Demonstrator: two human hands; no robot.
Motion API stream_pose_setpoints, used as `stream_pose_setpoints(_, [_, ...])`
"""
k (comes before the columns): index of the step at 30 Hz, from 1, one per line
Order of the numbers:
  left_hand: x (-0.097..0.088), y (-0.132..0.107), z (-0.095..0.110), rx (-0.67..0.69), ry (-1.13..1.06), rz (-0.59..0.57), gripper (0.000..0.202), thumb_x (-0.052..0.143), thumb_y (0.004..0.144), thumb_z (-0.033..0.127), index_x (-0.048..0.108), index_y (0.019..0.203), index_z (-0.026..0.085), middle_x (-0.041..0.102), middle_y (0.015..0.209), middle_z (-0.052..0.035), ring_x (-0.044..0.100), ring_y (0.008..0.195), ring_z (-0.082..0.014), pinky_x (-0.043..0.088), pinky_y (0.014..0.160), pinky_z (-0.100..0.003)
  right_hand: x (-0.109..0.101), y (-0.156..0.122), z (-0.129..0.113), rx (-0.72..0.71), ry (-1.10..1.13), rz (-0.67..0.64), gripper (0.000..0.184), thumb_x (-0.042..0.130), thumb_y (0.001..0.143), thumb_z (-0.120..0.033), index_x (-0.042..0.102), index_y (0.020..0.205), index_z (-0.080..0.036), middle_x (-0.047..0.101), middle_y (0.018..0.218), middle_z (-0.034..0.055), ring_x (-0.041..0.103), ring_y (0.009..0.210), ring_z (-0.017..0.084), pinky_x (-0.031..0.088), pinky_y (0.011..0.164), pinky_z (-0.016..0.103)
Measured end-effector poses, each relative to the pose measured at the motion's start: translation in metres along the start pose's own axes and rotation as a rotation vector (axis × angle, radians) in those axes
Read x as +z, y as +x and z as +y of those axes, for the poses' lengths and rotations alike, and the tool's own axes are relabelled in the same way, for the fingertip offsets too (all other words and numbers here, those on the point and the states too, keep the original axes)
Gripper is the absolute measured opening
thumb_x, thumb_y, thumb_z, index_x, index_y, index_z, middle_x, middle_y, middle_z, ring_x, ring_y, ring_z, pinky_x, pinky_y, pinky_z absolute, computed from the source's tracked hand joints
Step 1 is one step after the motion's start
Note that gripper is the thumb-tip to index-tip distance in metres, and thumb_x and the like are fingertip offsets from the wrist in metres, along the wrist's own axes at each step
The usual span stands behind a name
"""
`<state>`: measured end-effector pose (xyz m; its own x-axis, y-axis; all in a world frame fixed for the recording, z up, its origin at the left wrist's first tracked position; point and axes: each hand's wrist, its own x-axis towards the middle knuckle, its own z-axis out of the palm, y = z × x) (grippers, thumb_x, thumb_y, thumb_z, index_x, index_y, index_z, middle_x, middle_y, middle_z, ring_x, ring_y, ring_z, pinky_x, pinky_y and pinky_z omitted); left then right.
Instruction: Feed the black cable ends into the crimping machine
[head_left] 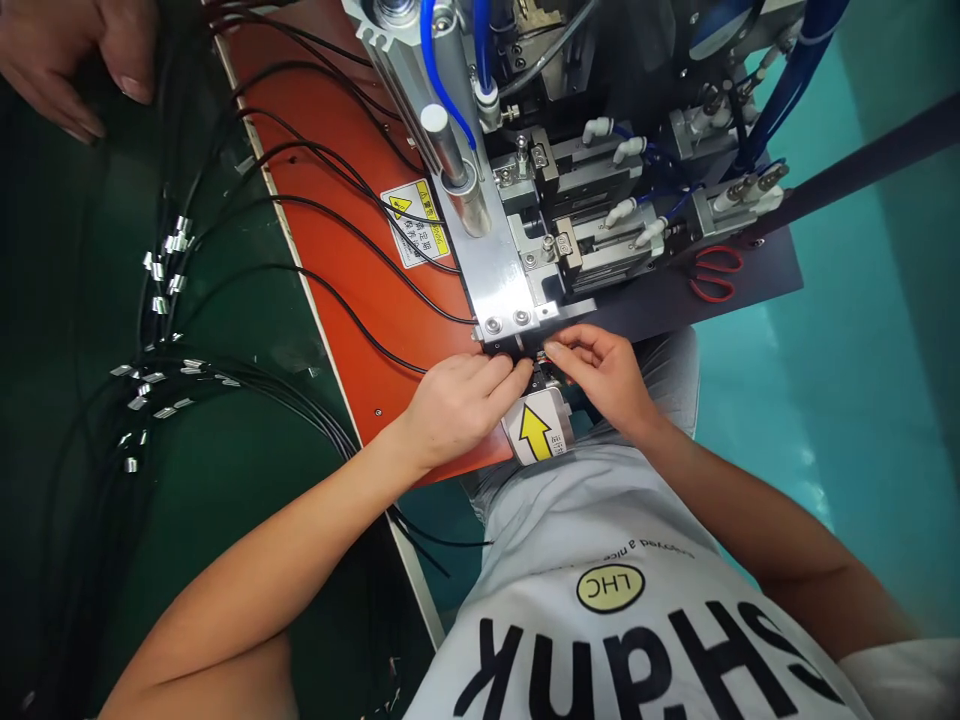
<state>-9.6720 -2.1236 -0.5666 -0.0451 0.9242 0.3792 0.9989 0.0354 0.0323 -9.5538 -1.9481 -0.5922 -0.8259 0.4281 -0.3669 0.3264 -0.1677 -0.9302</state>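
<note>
My left hand (469, 405) is closed at the near end of the machine, its thumb and fingers pressed together over a black cable (364, 325) that runs in from the left. My right hand (604, 370) pinches from the other side, at what look like the cable's thin wire ends (543, 357). Both sets of fingertips meet at a small dark fixture below the metal plate (499, 280). Just under them lies a cover with a yellow arrow label (535, 432). The fingers partly hide the cable's tip.
Several black cables with silvery ends (176, 240) lie on the dark green table (225, 500). Others cross the orange base (337, 160). Pneumatic cylinders (600, 260) and red-handled scissors (716, 275) are to the right. Another person's hand (82, 55) is at upper left.
</note>
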Motion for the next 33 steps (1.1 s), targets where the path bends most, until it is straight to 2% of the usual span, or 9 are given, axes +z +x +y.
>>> stream_pose_setpoints(5, [0.0,-0.001,0.001,-0.01,-0.003,0.007,0.02,0.046,0.095,0.01,0.059,0.111,0.013,0.064,0.075,-0.0034,0.058,0.064,-0.0149,0.046,0.058,-0.029,0.013,-0.004,0.003,-0.087,-0.079,0.077,0.021,0.071,0.084,-0.04,0.064,0.082,-0.02,0.06,0.07,-0.0018,0.048,0.054,0.01,0.039,0.053,0.025])
stream_pose_setpoints(8, [0.001,-0.003,0.001,-0.019,-0.024,-0.012,0.023,0.044,0.096,0.01,0.059,0.113,0.014,0.064,0.076,-0.0035,0.059,0.065,-0.0147,0.048,0.06,-0.029,0.015,-0.002,0.003,0.023,0.016,0.062,0.025,0.07,0.084,-0.044,0.06,0.081,-0.021,0.057,0.067,-0.0027,0.047,0.05,0.009,0.038,0.048,0.024])
stream_pose_setpoints(11, [0.001,-0.003,0.001,-0.032,-0.058,-0.041,0.025,0.042,0.097,0.011,0.059,0.115,0.015,0.063,0.075,-0.0034,0.06,0.065,-0.0147,0.047,0.059,-0.028,0.009,0.003,-0.001,0.208,0.148,-0.071,0.031,0.074,0.08,-0.045,0.061,0.075,-0.018,0.054,0.064,-0.0028,0.044,0.048,0.008,0.036,0.046,0.024])
stream_pose_setpoints(13, [0.001,-0.003,0.001,-0.034,-0.067,-0.044,0.025,0.042,0.097,0.011,0.059,0.114,0.014,0.063,0.075,-0.0034,0.06,0.065,-0.0146,0.047,0.058,-0.028,0.002,0.004,-0.003,0.236,0.142,-0.119,0.032,0.073,0.081,-0.046,0.063,0.075,-0.016,0.056,0.066,-0.0018,0.043,0.049,0.007,0.036,0.047,0.023])
stream_pose_setpoints(18, [-0.002,-0.002,0.0,-0.03,-0.063,-0.048,0.022,0.044,0.097,0.009,0.059,0.112,0.012,0.065,0.078,-0.0041,0.061,0.066,-0.0149,0.049,0.059,-0.028,0.001,-0.012,-0.001,-0.087,-0.074,0.078,0.022,0.069,0.086,-0.042,0.067,0.091,-0.021,0.061,0.081,-0.0004,0.051,0.055,0.009,0.041,0.052,0.025])
stream_pose_setpoints(23, [-0.003,-0.002,0.001,-0.071,-0.074,-0.064,0.026,0.041,0.097,0.01,0.059,0.115,0.014,0.066,0.081,-0.0045,0.063,0.068,-0.0148,0.05,0.059,-0.027,0.008,-0.018,-0.001,-0.312,-0.25,0.115,0.012,0.069,0.086,-0.034,0.069,0.083,-0.022,0.062,0.087,0.0025,0.056,0.07,0.014,0.047,0.064,0.029])
stream_pose_setpoints(25, [-0.003,-0.002,0.001,-0.07,-0.066,-0.07,0.025,0.041,0.097,0.01,0.059,0.115,0.014,0.065,0.078,-0.0038,0.061,0.066,-0.0144,0.048,0.057,-0.027,0.006,-0.014,-0.002,-0.229,-0.179,0.063,0.015,0.068,0.086,-0.036,0.068,0.082,-0.021,0.061,0.081,0.0015,0.053,0.064,0.013,0.046,0.06,0.028])
stream_pose_setpoints(29, [-0.002,-0.002,0.001,-0.054,-0.044,-0.064,0.024,0.04,0.098,0.011,0.06,0.113,0.014,0.063,0.074,-0.0025,0.058,0.062,-0.0137,0.045,0.055,-0.027,-0.002,-0.002,-0.003,0.075,0.049,-0.096,0.025,0.074,0.08,-0.042,0.065,0.08,-0.019,0.057,0.07,-0.0021,0.046,0.051,0.009,0.04,0.048,0.025])
stream_pose_setpoints(33, [0.0,-0.002,0.002,-0.04,-0.033,-0.041,0.022,0.044,0.097,0.011,0.061,0.111,0.013,0.062,0.073,-0.0022,0.056,0.062,-0.0144,0.044,0.055,-0.027,-0.007,0.003,-0.001,0.061,-0.04,-0.109,0.024,0.074,0.081,-0.041,0.064,0.081,-0.019,0.058,0.069,-0.0023,0.047,0.049,0.008,0.038,0.046,0.024])
